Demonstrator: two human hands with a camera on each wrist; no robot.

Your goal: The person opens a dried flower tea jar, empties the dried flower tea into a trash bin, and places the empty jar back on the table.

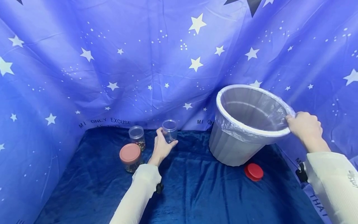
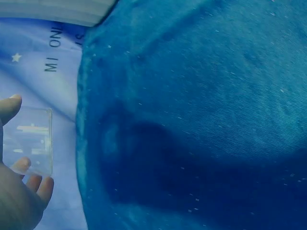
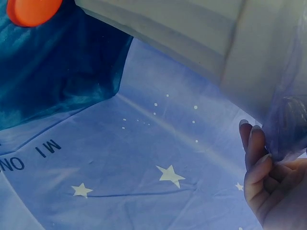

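My left hand [image 1: 162, 145] grips a clear, lidless plastic jar [image 1: 170, 128], thumb on one side and fingers on the other, near the back of the table. In the left wrist view the jar [image 2: 36, 139] looks see-through, with nothing visible inside. On the right, a grey trash bin [image 1: 235, 151] lined with a clear plastic bag [image 1: 233, 132] leans, its rim sloping down toward my right hand [image 1: 306, 127]. That hand clasps the bin's rim and the bag's edge; the right wrist view shows its fingers [image 3: 256, 143] curled under the bag-covered rim.
Left of my left hand stand an open clear jar [image 1: 136, 133] with small mixed pieces at its bottom and a pink-lidded jar [image 1: 130, 155]. A red lid [image 1: 254, 171] lies before the bin. Blue velvety cloth [image 1: 195, 193] covers the table; a starry curtain [image 1: 139, 62] hangs behind.
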